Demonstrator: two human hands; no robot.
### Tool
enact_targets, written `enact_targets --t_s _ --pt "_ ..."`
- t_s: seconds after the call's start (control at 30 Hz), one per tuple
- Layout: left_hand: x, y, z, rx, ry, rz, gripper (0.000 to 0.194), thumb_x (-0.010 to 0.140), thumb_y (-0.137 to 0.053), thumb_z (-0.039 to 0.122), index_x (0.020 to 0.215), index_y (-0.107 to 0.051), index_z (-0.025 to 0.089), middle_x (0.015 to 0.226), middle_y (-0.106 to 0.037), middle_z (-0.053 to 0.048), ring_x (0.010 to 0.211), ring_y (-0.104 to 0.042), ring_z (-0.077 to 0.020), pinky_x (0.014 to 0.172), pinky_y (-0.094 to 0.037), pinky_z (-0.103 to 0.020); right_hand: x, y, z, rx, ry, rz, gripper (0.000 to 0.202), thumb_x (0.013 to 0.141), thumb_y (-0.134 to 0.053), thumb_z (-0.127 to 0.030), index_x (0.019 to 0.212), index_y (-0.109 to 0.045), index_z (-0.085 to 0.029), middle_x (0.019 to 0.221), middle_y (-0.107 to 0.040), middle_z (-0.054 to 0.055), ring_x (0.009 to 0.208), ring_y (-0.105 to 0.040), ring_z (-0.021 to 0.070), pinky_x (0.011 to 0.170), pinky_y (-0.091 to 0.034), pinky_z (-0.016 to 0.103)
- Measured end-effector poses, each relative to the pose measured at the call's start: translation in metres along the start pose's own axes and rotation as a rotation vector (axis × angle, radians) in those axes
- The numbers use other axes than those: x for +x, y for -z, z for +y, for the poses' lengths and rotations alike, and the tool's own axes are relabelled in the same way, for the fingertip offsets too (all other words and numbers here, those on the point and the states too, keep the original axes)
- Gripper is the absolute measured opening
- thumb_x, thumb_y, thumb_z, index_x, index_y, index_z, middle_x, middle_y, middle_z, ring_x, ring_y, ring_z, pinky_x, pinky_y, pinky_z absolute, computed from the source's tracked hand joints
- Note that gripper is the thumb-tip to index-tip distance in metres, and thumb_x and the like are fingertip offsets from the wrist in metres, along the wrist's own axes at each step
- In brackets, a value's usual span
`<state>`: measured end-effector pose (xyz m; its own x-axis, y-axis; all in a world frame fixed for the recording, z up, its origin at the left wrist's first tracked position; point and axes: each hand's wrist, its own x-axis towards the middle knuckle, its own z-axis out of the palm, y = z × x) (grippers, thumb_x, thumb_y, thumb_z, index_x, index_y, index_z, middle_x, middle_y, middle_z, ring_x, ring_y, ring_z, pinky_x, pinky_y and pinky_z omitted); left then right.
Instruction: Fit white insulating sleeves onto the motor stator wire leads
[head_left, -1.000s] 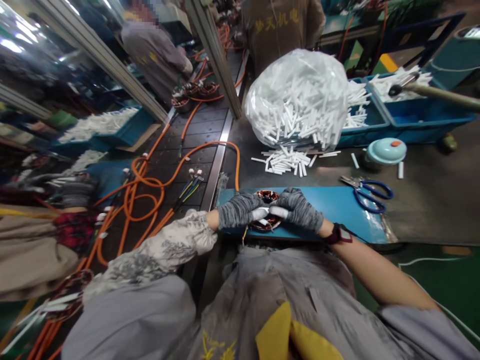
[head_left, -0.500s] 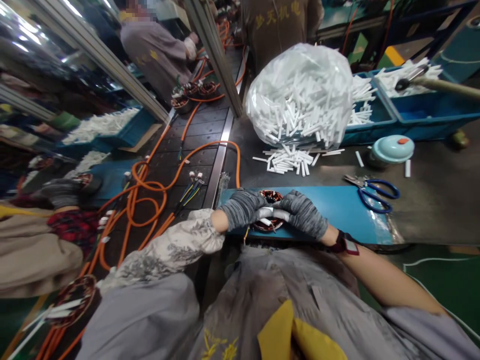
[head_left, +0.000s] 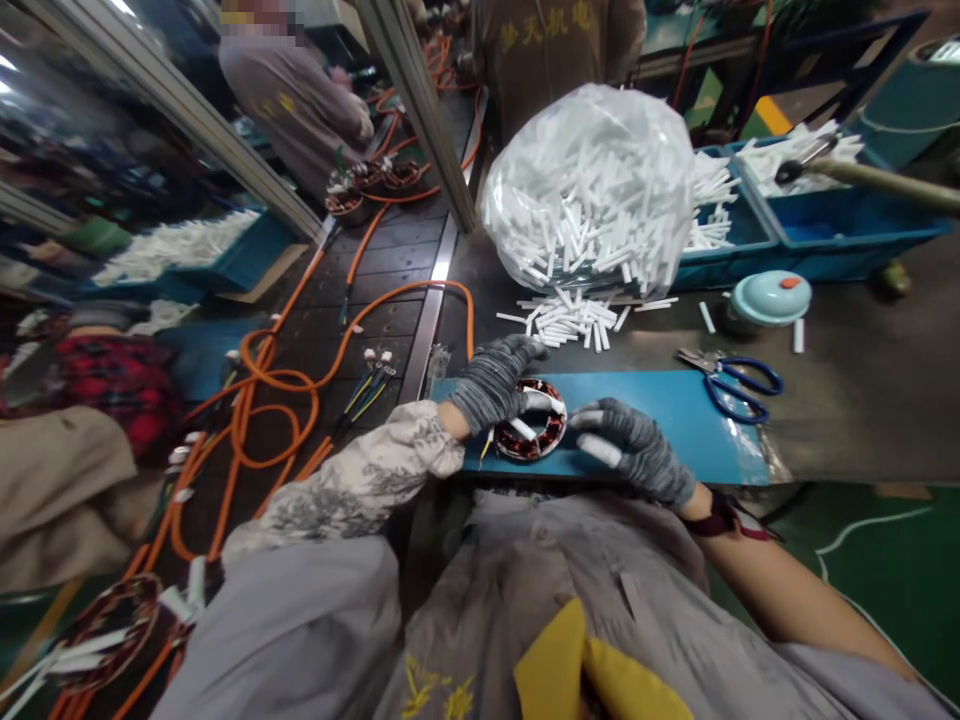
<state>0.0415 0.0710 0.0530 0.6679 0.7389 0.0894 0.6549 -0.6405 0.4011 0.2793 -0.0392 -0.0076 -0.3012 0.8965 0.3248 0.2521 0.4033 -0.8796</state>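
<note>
A round stator [head_left: 553, 440] with copper windings lies on the blue board [head_left: 675, 425] in front of me. White sleeve tubes [head_left: 523, 429] rest across its middle. My left hand [head_left: 491, 385], in a grey knitted glove, is at its upper left side; the fingers stretch forward and the thumb lies over the ring. Just right of the stator, apart from it, my right hand [head_left: 637, 450] is gloved too, with fingers and thumb spread and nothing between them. Beyond the board lies a pile of short white tubes [head_left: 574, 318].
A clear bag [head_left: 589, 190] full of white tubes stands behind the pile, beside blue bins [head_left: 840, 225]. Blue-handled snips [head_left: 739, 390] and a light-blue lidded cup [head_left: 771, 298] are at right. Orange cables [head_left: 285, 370] cross the conveyor at left. Co-workers are at the left and ahead.
My hands, together over the stator before, have parted. The right hand has moved off to the right, and the left has shifted forward, fingers extended. More of the stator shows.
</note>
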Motion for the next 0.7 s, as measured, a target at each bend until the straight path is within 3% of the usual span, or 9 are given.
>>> enact_targets --t_s 0.03,0.1,0.17,0.23,0.37,0.47,0.57,0.7 --pt "-0.003 0.0 -0.001 0.011 -0.041 0.053 0.053 0.083 -0.077 0.049 0.122 -0.067 0.015 0.128 -0.065 -0.015 0.118 -0.063 -0.0289 0.106 -0.048 -0.046 0.0 -0.006 -0.003 0.02 0.014 -0.046 0.023 0.097 -0.063 -0.035 0.116 -0.072 -0.027 0.111 -0.075 0.006 0.101 -0.071 0.0203 0.094 -0.057 0.036" --pt "-0.011 0.003 -0.001 -0.012 -0.258 0.04 0.035 0.093 -0.066 0.045 0.116 -0.072 0.018 0.126 -0.067 -0.013 0.119 -0.062 -0.0264 0.106 -0.048 -0.045 0.0 -0.02 -0.006 0.045 -0.013 -0.094 0.028 0.097 -0.064 -0.038 0.122 -0.069 -0.028 0.114 -0.075 0.005 0.103 -0.071 0.0212 0.096 -0.056 0.038" --pt "-0.02 0.008 -0.001 -0.018 -0.483 -0.037 0.032 0.097 -0.062 0.043 0.117 -0.073 0.021 0.131 -0.066 -0.011 0.124 -0.06 -0.0258 0.109 -0.046 -0.046 0.0 -0.033 -0.005 0.069 -0.082 -0.088 0.031 0.095 -0.067 -0.042 0.123 -0.067 -0.027 0.115 -0.075 0.006 0.104 -0.071 0.0227 0.097 -0.056 0.04" --pt "-0.028 0.011 -0.004 0.053 -0.57 -0.108 0.036 0.096 -0.063 0.044 0.125 -0.071 0.024 0.141 -0.062 -0.01 0.135 -0.053 -0.0289 0.115 -0.041 -0.05 0.003 -0.04 -0.004 0.125 -0.154 -0.08 0.031 0.093 -0.068 -0.046 0.117 -0.068 -0.025 0.112 -0.075 0.006 0.101 -0.071 0.0235 0.095 -0.056 0.041" --pt "-0.038 0.006 -0.013 0.187 -0.491 -0.197 0.04 0.1 -0.055 0.042 0.134 -0.066 0.023 0.15 -0.056 -0.008 0.146 -0.043 -0.0304 0.121 -0.035 -0.051 0.018 -0.038 -0.006 0.266 -0.216 -0.137 0.037 0.091 -0.069 -0.051 0.115 -0.071 -0.023 0.108 -0.077 0.006 0.097 -0.071 0.0238 0.092 -0.056 0.04" --pt "-0.037 0.003 -0.016 0.213 -0.415 -0.192 0.041 0.103 -0.05 0.041 0.137 -0.062 0.023 0.151 -0.056 -0.007 0.147 -0.041 -0.03 0.124 -0.029 -0.054 0.03 -0.029 -0.008 0.254 -0.198 -0.185 0.035 0.091 -0.069 -0.05 0.113 -0.075 -0.025 0.118 -0.076 0.006 0.11 -0.07 0.0266 0.102 -0.052 0.043" --pt "-0.031 0.003 -0.016 0.099 -0.444 -0.146 0.045 0.103 -0.049 0.041 0.142 -0.057 0.019 0.147 -0.058 -0.01 0.146 -0.042 -0.0289 0.124 -0.03 -0.052 0.04 -0.022 -0.008 0.24 -0.207 -0.233 0.032 0.093 -0.067 -0.048 0.113 -0.077 -0.026 0.119 -0.076 0.005 0.113 -0.068 0.0266 0.106 -0.05 0.045" --pt "-0.023 0.002 -0.014 -0.172 -0.461 -0.144 0.044 0.1 -0.053 0.038 0.138 -0.06 0.017 0.138 -0.062 -0.014 0.135 -0.052 -0.0282 0.118 -0.04 -0.049 0.046 -0.018 -0.002 0.27 -0.28 -0.289 0.031 0.09 -0.07 -0.048 0.106 -0.08 -0.023 0.108 -0.078 0.004 0.103 -0.07 0.0246 0.101 -0.051 0.043"
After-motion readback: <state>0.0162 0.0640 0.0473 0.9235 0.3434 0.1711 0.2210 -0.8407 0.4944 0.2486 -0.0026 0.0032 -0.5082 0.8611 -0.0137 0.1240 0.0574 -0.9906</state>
